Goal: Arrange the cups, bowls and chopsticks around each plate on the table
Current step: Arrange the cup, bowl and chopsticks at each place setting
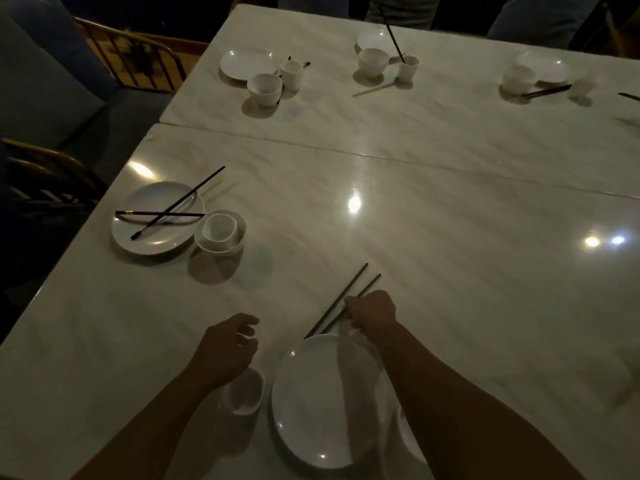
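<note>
My right hand (372,311) grips a pair of dark chopsticks (349,292) just beyond the nearest white plate (311,403); their tips point away and to the right. My left hand (230,344) hovers with loosely curled fingers, holding nothing, above a small white cup (244,393) left of that plate. Part of another white dish (410,441) shows under my right forearm. At the left, a second plate (138,237) carries two crossed chopsticks (173,211), with a cup nested in a bowl (221,232) beside it.
Three more place settings lie along the far table: a plate, bowl and cup (265,88), a bowl and a cup with a chopstick standing in it (407,67), and a blurred setting (533,76) at right. Wooden chairs (45,168) stand off the left edge.
</note>
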